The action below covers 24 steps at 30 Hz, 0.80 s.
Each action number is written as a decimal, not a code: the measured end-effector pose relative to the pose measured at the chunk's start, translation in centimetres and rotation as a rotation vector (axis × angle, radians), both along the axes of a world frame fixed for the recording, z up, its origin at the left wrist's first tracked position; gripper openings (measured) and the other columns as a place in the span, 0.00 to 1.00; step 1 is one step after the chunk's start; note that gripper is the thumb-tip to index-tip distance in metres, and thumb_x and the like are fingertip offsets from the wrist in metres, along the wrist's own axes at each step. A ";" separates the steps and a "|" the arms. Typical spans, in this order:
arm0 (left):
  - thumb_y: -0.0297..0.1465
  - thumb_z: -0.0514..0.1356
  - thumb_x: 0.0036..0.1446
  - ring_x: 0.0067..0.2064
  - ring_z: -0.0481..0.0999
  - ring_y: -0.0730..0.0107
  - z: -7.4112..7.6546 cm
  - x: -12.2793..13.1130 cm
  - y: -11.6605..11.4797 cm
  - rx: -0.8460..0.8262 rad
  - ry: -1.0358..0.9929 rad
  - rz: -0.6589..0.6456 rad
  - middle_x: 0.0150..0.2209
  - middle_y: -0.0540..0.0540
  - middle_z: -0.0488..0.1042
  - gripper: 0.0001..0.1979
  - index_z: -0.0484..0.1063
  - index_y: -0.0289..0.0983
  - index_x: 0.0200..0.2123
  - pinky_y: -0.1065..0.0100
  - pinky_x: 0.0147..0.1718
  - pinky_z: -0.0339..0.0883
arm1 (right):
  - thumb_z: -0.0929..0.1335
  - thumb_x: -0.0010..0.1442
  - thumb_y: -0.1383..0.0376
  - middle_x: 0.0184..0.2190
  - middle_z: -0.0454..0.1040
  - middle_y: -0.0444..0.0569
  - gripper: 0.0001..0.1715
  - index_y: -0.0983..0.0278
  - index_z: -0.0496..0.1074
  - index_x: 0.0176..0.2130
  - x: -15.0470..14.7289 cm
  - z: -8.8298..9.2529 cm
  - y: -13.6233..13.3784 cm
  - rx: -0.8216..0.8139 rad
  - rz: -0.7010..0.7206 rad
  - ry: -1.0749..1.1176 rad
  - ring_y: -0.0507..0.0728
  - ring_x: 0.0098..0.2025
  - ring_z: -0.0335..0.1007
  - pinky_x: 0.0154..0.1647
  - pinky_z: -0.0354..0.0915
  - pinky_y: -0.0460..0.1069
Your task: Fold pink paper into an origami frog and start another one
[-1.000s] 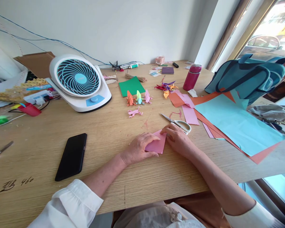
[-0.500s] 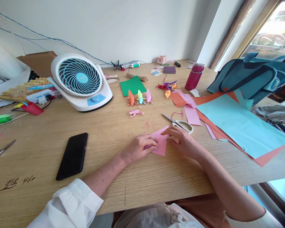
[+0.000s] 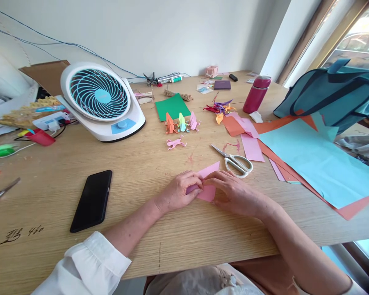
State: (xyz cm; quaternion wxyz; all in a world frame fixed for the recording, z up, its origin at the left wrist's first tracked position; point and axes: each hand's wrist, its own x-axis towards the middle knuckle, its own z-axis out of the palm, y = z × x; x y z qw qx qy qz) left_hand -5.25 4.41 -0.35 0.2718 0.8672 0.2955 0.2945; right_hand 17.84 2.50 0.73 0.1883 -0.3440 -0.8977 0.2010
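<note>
A pink sheet of paper (image 3: pixel 208 193) lies on the table before me, partly hidden under my fingers. My left hand (image 3: pixel 180 190) is closed on its left side, thumb and fingers pinching it. From the right, my right hand (image 3: pixel 235 191) reaches over the sheet with bent fingers pressed on it, its fingertips meeting those of my left hand. White-handled scissors (image 3: pixel 229 156) rest just beyond my right hand, blades pointing to the back left. Farther back stand small folded paper figures in orange (image 3: pixel 170 124), green (image 3: pixel 182 123) and pink (image 3: pixel 193 122); another pink figure (image 3: pixel 176 143) lies flat.
A black phone (image 3: pixel 92 200) and a white fan (image 3: pixel 123 119) are on the left. Green paper (image 3: pixel 172 107) lies at the back. To the right are large light-blue sheets (image 3: pixel 320 159), a maroon bottle (image 3: pixel 256 96) and a teal bag (image 3: pixel 322 96).
My right hand has moved left and lower across the pink paper, from its right edge to my left fingertips. The left hand keeps its hold. The view has shifted slightly.
</note>
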 end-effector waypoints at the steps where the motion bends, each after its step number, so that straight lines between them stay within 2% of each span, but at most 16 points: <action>1: 0.24 0.60 0.60 0.48 0.76 0.65 0.0 0.0 0.0 0.004 0.003 -0.008 0.45 0.42 0.76 0.04 0.74 0.37 0.36 0.63 0.49 0.69 | 0.69 0.55 0.74 0.49 0.72 0.51 0.29 0.59 0.69 0.55 -0.1 0.0 0.0 0.010 0.008 0.003 0.60 0.50 0.67 0.52 0.63 0.57; 6: 0.29 0.62 0.60 0.48 0.75 0.63 -0.2 -0.1 0.1 0.075 0.073 -0.040 0.46 0.42 0.76 0.04 0.75 0.37 0.39 0.61 0.50 0.68 | 0.68 0.61 0.72 0.45 0.73 0.52 0.16 0.61 0.72 0.48 0.0 0.3 0.2 0.047 0.038 0.029 0.59 0.46 0.68 0.49 0.65 0.56; 11: 0.39 0.66 0.56 0.50 0.73 0.58 0.0 -0.3 0.0 0.181 0.217 -0.056 0.50 0.41 0.75 0.17 0.74 0.37 0.46 0.57 0.51 0.66 | 0.67 0.61 0.73 0.49 0.72 0.53 0.19 0.62 0.70 0.52 0.7 0.8 0.1 0.056 0.049 -0.008 0.59 0.49 0.68 0.49 0.66 0.55; 18: 0.34 0.57 0.65 0.51 0.73 0.59 -0.4 -0.4 -0.2 0.345 0.279 -0.096 0.49 0.41 0.76 0.12 0.73 0.35 0.47 0.59 0.52 0.66 | 0.65 0.65 0.70 0.43 0.73 0.53 0.15 0.63 0.70 0.52 0.4 1.3 -0.4 0.223 0.065 -0.172 0.60 0.45 0.70 0.46 0.66 0.56; 24: 0.32 0.58 0.63 0.51 0.75 0.62 -0.4 -0.5 0.0 0.300 0.255 -0.094 0.50 0.41 0.76 0.10 0.73 0.35 0.46 0.61 0.50 0.68 | 0.61 0.66 0.74 0.38 0.73 0.52 0.12 0.64 0.72 0.43 0.7 1.2 -0.8 0.354 0.090 -0.214 0.57 0.39 0.68 0.41 0.62 0.53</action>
